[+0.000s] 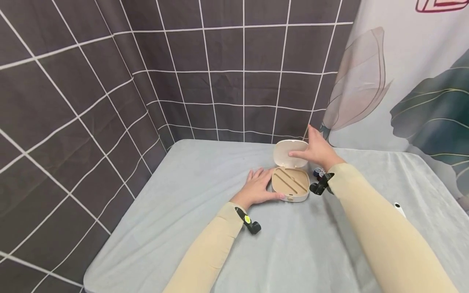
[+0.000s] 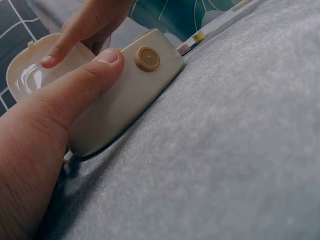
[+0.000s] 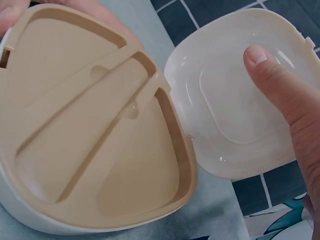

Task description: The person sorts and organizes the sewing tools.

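Note:
A small cream box (image 1: 290, 198) stands on the grey cloth with its hinged lid (image 3: 230, 95) raised. Inside lies a tan tray (image 3: 60, 65) with ridges dividing it into compartments, and a round tan button (image 2: 147, 59) sits on the front wall. My left hand (image 1: 258, 189) grips the box's left side, its thumb (image 2: 92, 75) at the front and its fingers toward the back. At the lid, my right hand (image 1: 318, 149) has its thumb (image 3: 270, 75) over the inner face; its other fingers are partly hidden beside or behind the lid.
Small spool-like items (image 1: 318, 172), blue and reddish, lie right of the box, close to my right wrist. Farther right a white object (image 1: 399, 209) shows partly past the sleeve. A dark gridded curtain (image 1: 223, 89) hangs behind the cloth-covered surface (image 1: 205, 162).

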Available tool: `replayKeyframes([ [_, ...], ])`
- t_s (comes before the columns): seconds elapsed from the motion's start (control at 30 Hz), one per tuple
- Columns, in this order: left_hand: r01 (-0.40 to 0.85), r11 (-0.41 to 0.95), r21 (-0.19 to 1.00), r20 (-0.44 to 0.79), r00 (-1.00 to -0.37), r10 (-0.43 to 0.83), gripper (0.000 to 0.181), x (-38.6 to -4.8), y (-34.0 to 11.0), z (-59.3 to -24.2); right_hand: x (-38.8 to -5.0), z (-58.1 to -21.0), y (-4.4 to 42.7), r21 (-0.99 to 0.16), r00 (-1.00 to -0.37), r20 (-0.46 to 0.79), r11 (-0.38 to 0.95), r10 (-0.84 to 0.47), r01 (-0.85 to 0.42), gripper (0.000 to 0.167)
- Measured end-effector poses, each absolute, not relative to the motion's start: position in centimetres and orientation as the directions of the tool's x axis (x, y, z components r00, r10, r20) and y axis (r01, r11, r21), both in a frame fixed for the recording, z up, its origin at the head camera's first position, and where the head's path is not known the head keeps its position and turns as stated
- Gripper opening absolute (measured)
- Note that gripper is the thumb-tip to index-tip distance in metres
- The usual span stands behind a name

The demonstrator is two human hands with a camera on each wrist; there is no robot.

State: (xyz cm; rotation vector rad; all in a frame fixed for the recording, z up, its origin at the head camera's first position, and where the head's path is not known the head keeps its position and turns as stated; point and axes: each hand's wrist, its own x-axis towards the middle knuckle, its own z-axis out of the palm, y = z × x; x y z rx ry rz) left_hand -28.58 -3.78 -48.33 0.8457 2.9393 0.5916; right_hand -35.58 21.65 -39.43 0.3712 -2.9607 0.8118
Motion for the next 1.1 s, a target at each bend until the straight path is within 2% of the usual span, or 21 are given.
replayKeyframes([
  [0.27,0.503,0.784,0.364,0.077,-0.855,0.513,0.102,-28.8,-3.8,-48.5,-36.3,-39.7,21.7,-0.511,-0.978,0.070,0.834,-0.198,-0.206,0.141],
  [0.6,0.515,0.772,0.373,0.088,-0.848,0.523,0.101,-28.8,-3.9,-48.6,-37.2,-40.1,22.2,-0.468,-0.987,0.001,0.872,-0.162,-0.143,0.138],
  [0.97,0.507,0.777,0.372,0.079,-0.852,0.518,0.102,-28.7,-3.8,-48.7,-37.0,-40.2,22.5,-0.454,-0.985,-0.004,0.878,-0.174,-0.153,0.138],
  [1.1,0.507,0.777,0.372,0.081,-0.852,0.517,0.102,-28.8,-3.8,-48.7,-36.9,-40.3,23.0,-0.497,-0.982,-0.012,0.854,-0.188,-0.157,0.135],
])
